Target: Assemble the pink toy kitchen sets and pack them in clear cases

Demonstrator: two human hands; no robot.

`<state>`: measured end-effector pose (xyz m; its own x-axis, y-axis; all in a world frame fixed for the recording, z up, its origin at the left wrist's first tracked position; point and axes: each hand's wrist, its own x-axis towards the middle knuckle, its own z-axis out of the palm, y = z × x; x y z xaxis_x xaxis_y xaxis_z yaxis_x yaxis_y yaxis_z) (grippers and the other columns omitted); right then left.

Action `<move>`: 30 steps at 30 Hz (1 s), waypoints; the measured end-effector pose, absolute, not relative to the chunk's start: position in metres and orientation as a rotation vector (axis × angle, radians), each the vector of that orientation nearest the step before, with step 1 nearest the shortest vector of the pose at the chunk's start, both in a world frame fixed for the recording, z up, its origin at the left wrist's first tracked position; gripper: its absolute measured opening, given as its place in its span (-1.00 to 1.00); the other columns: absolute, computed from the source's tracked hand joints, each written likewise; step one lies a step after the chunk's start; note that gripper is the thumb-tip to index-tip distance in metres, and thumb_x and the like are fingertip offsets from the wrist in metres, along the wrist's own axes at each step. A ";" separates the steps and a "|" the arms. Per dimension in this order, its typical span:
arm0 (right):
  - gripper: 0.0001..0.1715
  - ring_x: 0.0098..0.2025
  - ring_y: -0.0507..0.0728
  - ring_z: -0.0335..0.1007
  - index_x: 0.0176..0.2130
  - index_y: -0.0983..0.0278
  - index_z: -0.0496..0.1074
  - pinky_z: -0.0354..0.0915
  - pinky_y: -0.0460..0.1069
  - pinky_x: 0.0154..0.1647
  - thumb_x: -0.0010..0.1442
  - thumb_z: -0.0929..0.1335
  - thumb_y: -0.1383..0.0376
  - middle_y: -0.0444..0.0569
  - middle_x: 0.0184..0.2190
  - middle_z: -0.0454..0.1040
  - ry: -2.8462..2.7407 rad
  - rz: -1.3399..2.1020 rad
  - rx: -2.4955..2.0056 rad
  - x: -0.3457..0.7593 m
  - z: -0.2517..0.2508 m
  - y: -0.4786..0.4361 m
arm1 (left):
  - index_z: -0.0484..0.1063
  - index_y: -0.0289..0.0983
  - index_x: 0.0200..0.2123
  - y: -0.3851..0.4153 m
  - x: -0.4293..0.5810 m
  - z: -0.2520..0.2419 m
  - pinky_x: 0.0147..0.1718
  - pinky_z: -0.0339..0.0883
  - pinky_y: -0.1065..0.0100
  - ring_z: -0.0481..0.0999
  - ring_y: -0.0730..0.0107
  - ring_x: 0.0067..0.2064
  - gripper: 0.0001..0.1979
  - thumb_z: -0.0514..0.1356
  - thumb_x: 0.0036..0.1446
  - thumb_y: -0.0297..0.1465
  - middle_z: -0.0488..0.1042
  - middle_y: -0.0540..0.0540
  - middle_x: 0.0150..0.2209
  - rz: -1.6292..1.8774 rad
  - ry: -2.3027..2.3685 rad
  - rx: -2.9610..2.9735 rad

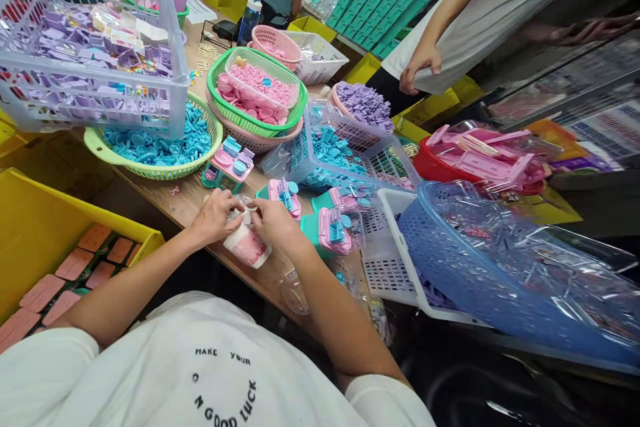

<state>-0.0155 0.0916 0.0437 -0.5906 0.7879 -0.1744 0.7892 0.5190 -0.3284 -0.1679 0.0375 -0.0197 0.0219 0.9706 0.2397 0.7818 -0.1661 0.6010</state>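
My left hand (216,215) and my right hand (276,221) meet at the near edge of the wooden table (187,203). Both are closed, pinching a small clear plastic bag (240,210) between them. Just under the hands sits a white cup (247,245) with pink pieces in it. Several assembled pink and teal toy sets (334,227) stand to the right of my right hand, one more toy set (229,164) lies beyond my left hand.
Baskets crowd the table: green basket with blue pieces (155,147), white crate of purple parts (80,47), green basket with pink parts (257,90), blue basket with clear bags (500,260). A yellow bin (45,227) is at left. Another person's hand (419,67) hangs at right.
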 end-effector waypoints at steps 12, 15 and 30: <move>-0.75 -0.29 0.09 0.51 -0.24 0.30 0.60 0.29 -0.10 -0.22 0.23 0.31 0.45 -0.01 -0.31 0.65 2.773 -0.894 1.294 -0.015 0.013 0.079 | 0.36 -0.26 -0.38 0.037 -0.183 -0.022 -0.24 0.29 0.29 0.39 0.32 -0.26 -0.90 0.10 0.06 -0.55 0.41 -0.07 -0.35 1.109 1.406 2.036; -0.75 -0.29 0.06 0.50 -0.21 0.26 0.60 0.30 -0.11 -0.20 0.22 0.32 0.44 -0.05 -0.31 0.64 2.795 -1.029 1.302 -0.014 0.005 0.073 | 0.34 -0.26 -0.30 0.032 -0.188 -0.028 -0.28 0.30 0.32 0.40 0.35 -0.29 -0.89 0.08 0.10 -0.53 0.41 -0.07 -0.33 1.166 1.380 2.028; -0.83 -0.30 0.09 0.46 -0.32 0.29 0.48 0.35 -0.05 -0.22 0.21 0.29 0.39 -0.05 -0.38 0.56 3.040 -1.313 1.572 -0.025 0.025 0.065 | 0.50 -0.22 -0.21 0.018 -0.206 0.005 -0.23 0.48 0.26 0.55 0.25 -0.25 -0.79 0.14 0.20 -0.26 0.56 -0.13 -0.27 1.171 1.327 1.947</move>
